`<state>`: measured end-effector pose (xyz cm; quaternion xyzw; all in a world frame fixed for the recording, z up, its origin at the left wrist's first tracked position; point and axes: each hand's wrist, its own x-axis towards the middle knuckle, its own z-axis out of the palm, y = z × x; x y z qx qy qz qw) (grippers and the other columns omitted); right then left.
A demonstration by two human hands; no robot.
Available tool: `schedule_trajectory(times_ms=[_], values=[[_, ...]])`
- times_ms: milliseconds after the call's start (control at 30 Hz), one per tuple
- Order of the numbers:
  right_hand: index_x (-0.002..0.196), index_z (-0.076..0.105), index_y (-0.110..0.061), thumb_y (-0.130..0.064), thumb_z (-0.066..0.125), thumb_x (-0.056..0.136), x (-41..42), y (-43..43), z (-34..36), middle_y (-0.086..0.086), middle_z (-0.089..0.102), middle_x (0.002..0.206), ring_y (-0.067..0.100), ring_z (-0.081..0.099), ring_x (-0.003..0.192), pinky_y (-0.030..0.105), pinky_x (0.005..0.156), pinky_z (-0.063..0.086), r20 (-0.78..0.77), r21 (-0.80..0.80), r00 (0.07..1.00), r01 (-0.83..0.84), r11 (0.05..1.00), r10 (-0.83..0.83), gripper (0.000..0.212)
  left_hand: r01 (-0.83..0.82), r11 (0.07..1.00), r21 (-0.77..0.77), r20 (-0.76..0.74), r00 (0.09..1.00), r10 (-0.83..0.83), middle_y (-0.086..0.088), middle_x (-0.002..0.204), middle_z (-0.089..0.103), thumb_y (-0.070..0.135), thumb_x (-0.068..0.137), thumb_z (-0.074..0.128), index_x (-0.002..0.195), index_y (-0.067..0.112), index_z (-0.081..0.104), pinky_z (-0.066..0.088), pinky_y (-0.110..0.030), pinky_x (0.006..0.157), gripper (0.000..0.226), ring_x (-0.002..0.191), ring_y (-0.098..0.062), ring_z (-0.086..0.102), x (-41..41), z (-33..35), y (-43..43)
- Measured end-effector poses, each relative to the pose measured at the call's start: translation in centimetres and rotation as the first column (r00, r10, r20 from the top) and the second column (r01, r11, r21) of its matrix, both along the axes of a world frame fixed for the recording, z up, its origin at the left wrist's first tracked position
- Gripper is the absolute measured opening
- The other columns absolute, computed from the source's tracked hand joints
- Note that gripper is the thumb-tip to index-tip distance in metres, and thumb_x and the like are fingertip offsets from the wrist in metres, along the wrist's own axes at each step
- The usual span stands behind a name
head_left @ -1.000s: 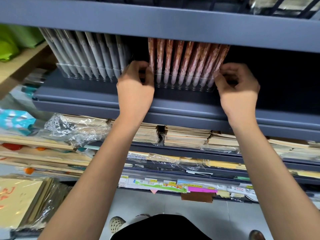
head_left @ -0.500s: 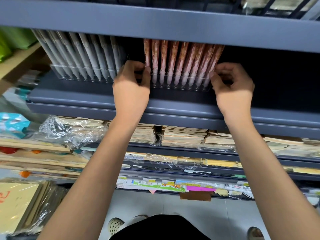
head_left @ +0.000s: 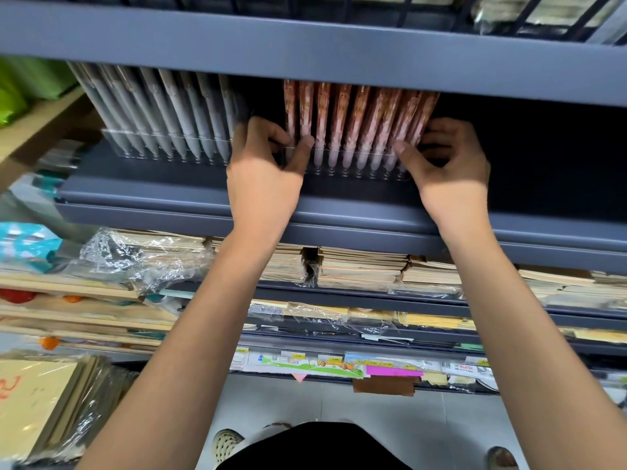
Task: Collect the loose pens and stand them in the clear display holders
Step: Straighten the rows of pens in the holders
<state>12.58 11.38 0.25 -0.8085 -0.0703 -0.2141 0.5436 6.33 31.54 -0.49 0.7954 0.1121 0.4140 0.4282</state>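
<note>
The reddish-brown pens (head_left: 356,120) stand side by side in a clear display holder (head_left: 353,161) on the dark grey shelf (head_left: 339,212), tips down, tops leaning slightly back under the shelf above. I have both hands at this holder, one at each end. My left hand (head_left: 263,171) is curled round the left end, thumb pressed against the clear front wall and the fingers (head_left: 271,130) bent in toward the first pens. My right hand (head_left: 448,171) mirrors it at the right end, thumb on the front wall beside the last pens, the other fingers folded behind; whether they touch the pens or only the holder I cannot tell. Neither hand is wide open; both are closed loosely about the holder's ends.

Just to the left, apart from my left hand, a second clear holder (head_left: 163,147) carries a row of pale grey pens (head_left: 163,110), standing in the same way.

Below the shelf lie stacks of paper goods (head_left: 359,269), some under crinkled plastic wrap (head_left: 142,256), with coloured price labels (head_left: 393,370) on a lower edge.
</note>
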Motion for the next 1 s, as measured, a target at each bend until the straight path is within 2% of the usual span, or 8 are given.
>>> schedule_trajectory(times_ms=[133,233,400,567,767,900,1000], values=[[0.113,0.058,-0.014,-0.034,0.079,0.076,0.18,0.03,-0.06,-0.01,0.063,0.09,-0.006,0.057,0.071,0.015,0.069,0.051,0.002,0.0,1.0,0.0,1.0,0.0,0.047,-0.015,0.999,0.031,-0.011,1.0,0.015,-0.012,0.091,0.061,0.041,0.08,0.077,0.086,0.004,0.058,0.045,-0.027,0.066,0.042,0.068,-0.011,0.049,0.29,0.05,-0.15],[0.112,0.058,-0.014,-0.034,0.079,0.077,0.24,0.02,-0.08,-0.008,0.064,0.092,-0.004,0.057,0.071,0.016,0.069,0.051,0.004,0.0,1.0,-0.003,1.0,0.003,0.046,-0.02,0.999,0.042,-0.031,0.999,0.021,-0.012,0.089,0.061,0.042,0.079,0.078,0.085,0.003,0.057,0.04,-0.025,0.064,0.045,0.068,-0.013,0.047,0.55,0.01,-0.09],[0.111,0.059,-0.013,-0.032,0.078,0.077,0.29,-0.1,-0.2,-0.016,0.061,0.086,-0.008,0.057,0.069,0.016,0.07,0.051,0.005,-0.004,1.0,0.004,1.0,-0.004,0.044,-0.045,0.997,0.057,-0.079,0.996,0.049,-0.01,0.088,0.06,0.045,0.078,0.078,0.082,0.007,0.056,0.035,-0.025,0.063,0.045,0.069,-0.014,0.046,0.8,0.08,-0.1],[0.11,0.059,-0.015,-0.033,0.077,0.078,0.15,-0.11,-0.16,-0.016,0.061,0.086,-0.005,0.058,0.071,0.018,0.071,0.052,0.005,-0.025,1.0,0.002,1.0,-0.002,0.041,-0.047,0.996,0.074,-0.094,0.994,0.054,-0.01,0.088,0.06,0.046,0.078,0.077,0.083,0.008,0.055,0.04,-0.031,0.065,0.045,0.074,-0.025,0.055,0.87,0.01,-0.08],[0.11,0.059,-0.014,-0.032,0.077,0.078,0.08,-0.13,-0.05,-0.014,0.062,0.087,-0.006,0.058,0.07,0.021,0.072,0.054,-0.003,-0.027,1.0,0.006,1.0,-0.006,0.04,-0.052,0.995,0.087,-0.088,0.994,0.059,-0.008,0.086,0.058,0.046,0.078,0.077,0.082,0.008,0.055,0.033,-0.025,0.062,0.044,0.071,-0.02,0.051,0.81,0.09,-0.08],[0.117,0.057,-0.015,-0.041,0.078,0.074,-0.12,0.2,0.28,-0.012,0.062,0.089,-0.003,0.058,0.074,0.016,0.07,0.051,-0.018,-0.041,1.0,0.022,0.999,-0.022,0.054,-0.046,0.997,0.057,-0.057,0.997,0.049,-0.008,0.085,0.059,0.049,0.081,0.074,0.083,0.006,0.055,0.04,-0.029,0.065,0.047,0.07,-0.018,0.051,0.32,0.14,-0.45],[0.123,0.049,-0.016,-0.051,0.079,0.068,-0.23,0.68,0.65,-0.007,0.059,0.096,0.007,0.06,0.082,0.023,0.074,0.052,-0.023,-0.092,0.999,0.038,0.995,-0.04,0.073,-0.055,0.998,0.042,-0.057,0.997,0.057,-0.009,0.086,0.059,0.053,0.08,0.072,0.084,0.006,0.054,0.043,-0.035,0.066,0.05,0.073,-0.023,0.053,0.03,0.25,-0.9]])
